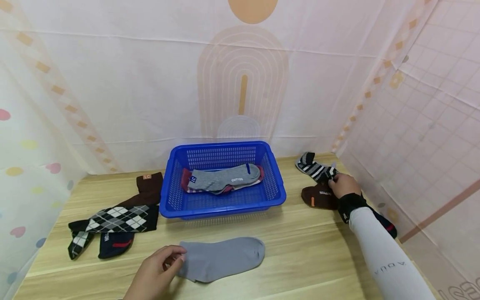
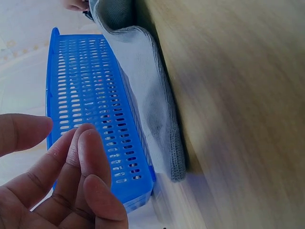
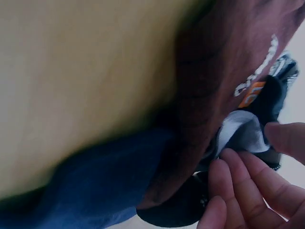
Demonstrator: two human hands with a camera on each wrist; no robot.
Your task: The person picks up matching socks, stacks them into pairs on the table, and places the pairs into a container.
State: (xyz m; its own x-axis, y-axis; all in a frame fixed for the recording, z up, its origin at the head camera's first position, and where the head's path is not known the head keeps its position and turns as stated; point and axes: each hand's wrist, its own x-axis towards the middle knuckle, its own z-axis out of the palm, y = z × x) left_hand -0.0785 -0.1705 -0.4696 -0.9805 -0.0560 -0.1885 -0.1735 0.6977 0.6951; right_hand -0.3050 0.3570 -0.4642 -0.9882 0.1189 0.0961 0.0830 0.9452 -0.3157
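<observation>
On the table in the head view lies a flat grey sock [image 1: 225,258], its cuff beside my left hand [image 1: 155,271]. The left wrist view has that hand's thumb and loosely bent fingers apart, with nothing between them. Over at the right-hand pile, my right hand [image 1: 346,186] pinches a light grey sock [image 3: 243,131], most of it hidden. Around it are a brown sock [image 1: 316,196] with white lettering, a black-and-white patterned sock [image 1: 316,170] and a navy sock [image 1: 386,225] with a red mark.
A blue plastic basket [image 1: 225,209] stands at the back middle, holding grey and reddish socks [image 1: 221,177]. Left of it lie a brown sock [image 1: 150,187], an argyle sock [image 1: 120,218] and a navy sock [image 1: 116,246]. Cloth hangings [image 1: 150,91] enclose the table.
</observation>
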